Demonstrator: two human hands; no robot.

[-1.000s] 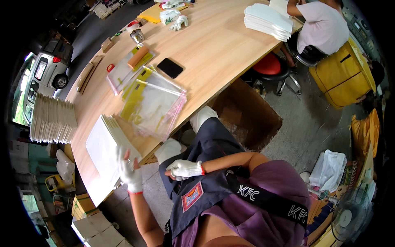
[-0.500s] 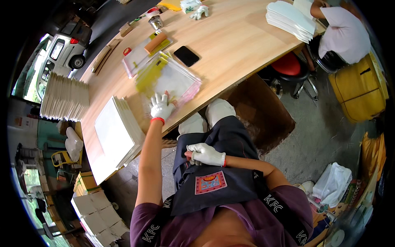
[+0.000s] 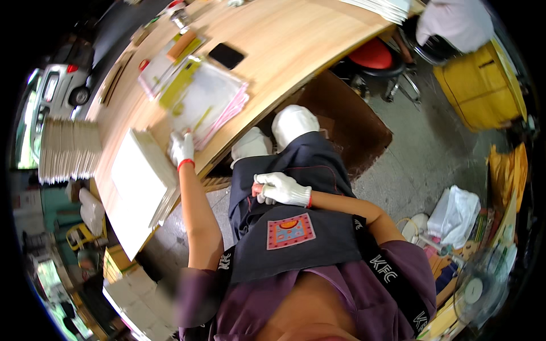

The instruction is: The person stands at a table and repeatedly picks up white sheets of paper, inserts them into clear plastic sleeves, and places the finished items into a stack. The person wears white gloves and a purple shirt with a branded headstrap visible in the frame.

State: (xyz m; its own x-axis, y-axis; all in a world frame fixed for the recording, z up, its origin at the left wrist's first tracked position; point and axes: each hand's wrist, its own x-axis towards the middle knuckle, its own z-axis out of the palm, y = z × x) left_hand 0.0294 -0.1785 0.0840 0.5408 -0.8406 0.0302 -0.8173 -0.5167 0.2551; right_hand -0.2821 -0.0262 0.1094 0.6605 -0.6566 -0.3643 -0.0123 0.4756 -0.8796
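My left hand [image 3: 181,149], in a white knit glove with a red cuff, is at the near left corner of a stack of clear plastic bags [image 3: 219,91] with yellow-green print and pink edges. Its fingers reach forward, bare tips apart, at the bags' edge. Close to its left lies a stack of white card sheets [image 3: 136,170]. My right hand [image 3: 282,189], gloved alike, rests on my lap over the dark apron [image 3: 287,256]. Its fingers are curled closed, bare tips showing, and nothing is visible in them.
A phone [image 3: 226,55], a brown roll [image 3: 182,45] and a metal cup [image 3: 180,20] are farther back on the wooden table [image 3: 284,34]. A taller sheet stack [image 3: 69,149] stands left. Beneath the table edge is a brown carton [image 3: 364,133]. A person [image 3: 455,23] sits at right.
My left hand has slid left off the middle of the bags' near part to their corner by the white sheets. My right hand stays on my lap. The whole view has shifted.
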